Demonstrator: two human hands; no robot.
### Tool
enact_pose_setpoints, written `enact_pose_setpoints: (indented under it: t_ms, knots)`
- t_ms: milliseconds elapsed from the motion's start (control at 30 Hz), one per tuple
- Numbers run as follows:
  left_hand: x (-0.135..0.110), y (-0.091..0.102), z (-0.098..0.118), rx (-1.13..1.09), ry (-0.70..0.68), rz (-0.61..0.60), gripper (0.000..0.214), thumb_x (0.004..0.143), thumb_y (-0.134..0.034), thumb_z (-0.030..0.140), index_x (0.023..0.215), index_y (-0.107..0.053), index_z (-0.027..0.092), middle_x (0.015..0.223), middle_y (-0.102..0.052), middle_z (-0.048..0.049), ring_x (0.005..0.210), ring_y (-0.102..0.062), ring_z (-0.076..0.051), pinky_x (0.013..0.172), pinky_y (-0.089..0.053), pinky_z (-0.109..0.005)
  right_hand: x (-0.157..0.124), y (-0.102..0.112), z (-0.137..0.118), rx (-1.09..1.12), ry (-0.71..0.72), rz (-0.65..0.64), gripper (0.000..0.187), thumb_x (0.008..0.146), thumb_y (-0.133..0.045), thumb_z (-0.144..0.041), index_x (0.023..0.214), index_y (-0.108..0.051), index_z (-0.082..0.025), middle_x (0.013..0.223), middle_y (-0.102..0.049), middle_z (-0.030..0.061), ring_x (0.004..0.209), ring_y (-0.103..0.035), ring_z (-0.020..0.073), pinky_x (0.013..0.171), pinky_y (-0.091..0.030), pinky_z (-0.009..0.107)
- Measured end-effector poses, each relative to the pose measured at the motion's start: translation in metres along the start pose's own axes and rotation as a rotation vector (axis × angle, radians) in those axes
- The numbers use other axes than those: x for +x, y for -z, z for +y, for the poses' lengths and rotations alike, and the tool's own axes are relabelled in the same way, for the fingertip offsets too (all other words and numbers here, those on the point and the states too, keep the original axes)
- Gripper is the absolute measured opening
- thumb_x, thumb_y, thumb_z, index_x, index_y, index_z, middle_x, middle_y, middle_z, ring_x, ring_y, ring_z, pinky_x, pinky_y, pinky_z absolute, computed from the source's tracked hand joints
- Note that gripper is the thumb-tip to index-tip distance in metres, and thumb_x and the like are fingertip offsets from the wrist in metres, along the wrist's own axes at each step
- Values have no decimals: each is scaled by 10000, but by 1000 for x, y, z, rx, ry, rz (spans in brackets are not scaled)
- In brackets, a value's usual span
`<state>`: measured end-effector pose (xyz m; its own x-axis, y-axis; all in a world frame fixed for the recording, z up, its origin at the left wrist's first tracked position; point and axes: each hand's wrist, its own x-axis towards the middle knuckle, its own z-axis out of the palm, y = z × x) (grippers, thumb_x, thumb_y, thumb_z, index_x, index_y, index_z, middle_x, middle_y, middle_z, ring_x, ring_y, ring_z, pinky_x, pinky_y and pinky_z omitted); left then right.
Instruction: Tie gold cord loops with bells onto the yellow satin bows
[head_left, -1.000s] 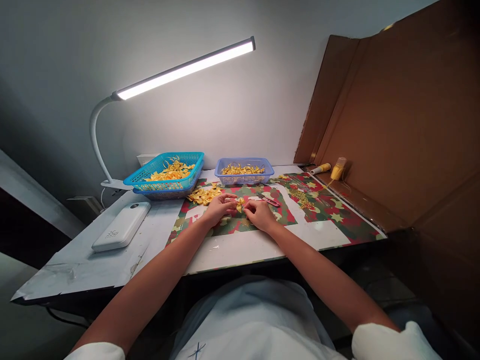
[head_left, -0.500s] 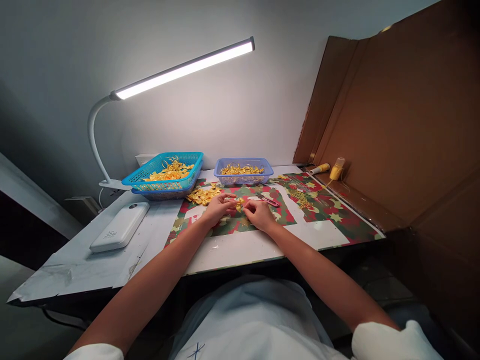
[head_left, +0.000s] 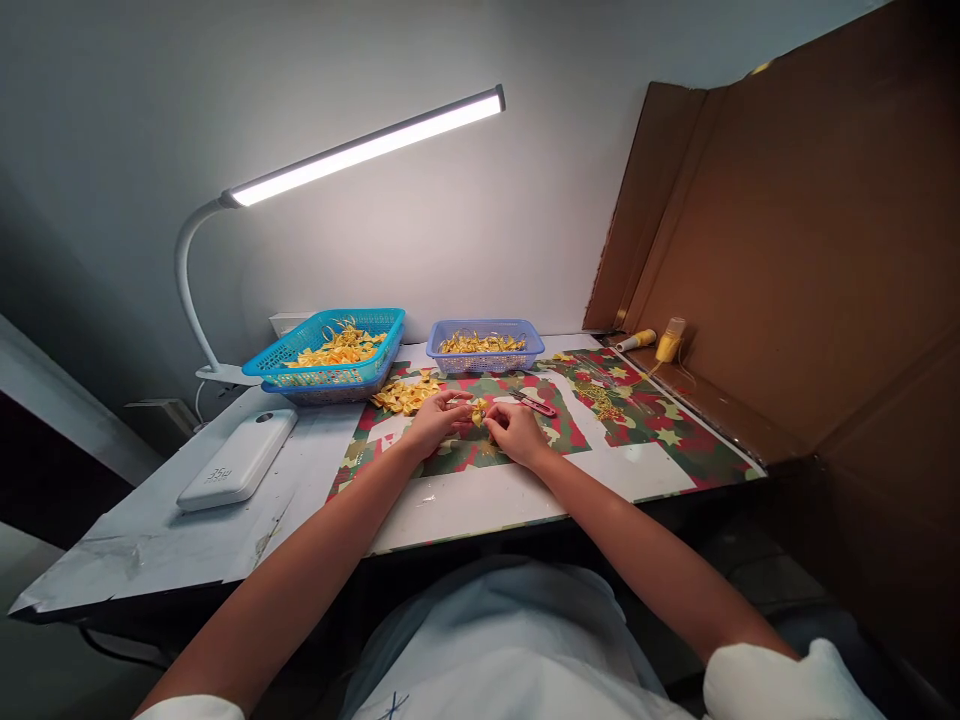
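My left hand (head_left: pixel 433 421) and my right hand (head_left: pixel 514 431) meet over the patterned red and green paper (head_left: pixel 652 430) at the middle of the table. Between their fingertips they pinch a small yellow bow (head_left: pixel 478 409). Both hands have their fingers curled in a pinch on it. A loose pile of yellow bows (head_left: pixel 405 393) lies just beyond my left hand. Red-handled snips (head_left: pixel 534 403) lie on the paper just past my right hand.
A turquoise basket (head_left: pixel 330 354) with yellow bows and a lilac basket (head_left: pixel 485 344) with gold pieces stand at the back. A white power bank (head_left: pixel 238 458) lies at left under a desk lamp (head_left: pixel 360 150). Yellow thread spools (head_left: pixel 654 342) sit by the brown cardboard wall (head_left: pixel 787 260).
The hands stay together on the yellow bow with only small finger movements. The view has tilted slightly, shifting everything a little down and left.
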<state>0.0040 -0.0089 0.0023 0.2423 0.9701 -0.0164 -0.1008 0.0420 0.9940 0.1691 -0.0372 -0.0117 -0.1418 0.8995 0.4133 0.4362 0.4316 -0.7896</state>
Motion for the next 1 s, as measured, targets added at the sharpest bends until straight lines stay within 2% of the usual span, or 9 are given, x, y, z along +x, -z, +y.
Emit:
enact_pose_setpoints:
  t_ms: [267, 500, 600, 733, 833, 1000]
  knots:
    - [3, 0, -3, -22, 14, 5, 445, 620, -805, 279, 987, -593, 145, 768, -683, -22, 617, -643, -106, 668, -549, -251, 0, -2, -2, 131, -73, -11, 88, 761, -508, -191, 695, -566, -195, 523, -591, -28, 491, -546, 127, 517, -429, 238]
    - [3, 0, -3, -77, 28, 8, 490, 593, -818, 273, 1005, -582, 154, 712, -674, 0, 549, -622, -90, 574, -519, -209, 0, -2, -2, 135, -85, -15, 84, 752, -509, -214, 695, -565, -188, 532, -591, -25, 497, -538, 126, 532, -427, 243]
    - [3, 0, -3, -99, 15, 17, 471, 590, -814, 250, 991, -587, 154, 730, -678, -1, 570, -627, -84, 594, -524, -204, 0, -1, -2, 128, -93, -19, 85, 749, -508, -227, 689, -554, -189, 533, -574, -29, 487, -512, 119, 523, -413, 241]
    - [3, -1, -4, -133, 1, 36, 449, 584, -813, 229, 973, -605, 148, 715, -670, 4, 574, -617, -83, 633, -540, -230, 1, -1, -1, 120, -92, 43, 118, 759, -498, -279, 683, -532, -195, 562, -544, -27, 530, -494, 126, 545, -397, 249]
    - [4, -3, -5, -155, -17, 53, 415, 557, -820, 217, 921, -635, 142, 737, -676, -3, 575, -605, -78, 619, -532, -221, 3, -3, 1, 189, -96, 81, 133, 750, -508, -317, 701, -533, -195, 636, -556, -17, 599, -506, 130, 591, -406, 254]
    - [4, -8, -5, -172, -16, 93, 301, 517, -816, 211, 773, -682, 125, 814, -704, -35, 624, -614, -87, 622, -512, -207, 5, -8, 3, 353, -117, -7, 179, 697, -573, -363, 682, -555, -185, 653, -564, -10, 625, -519, 132, 613, -425, 259]
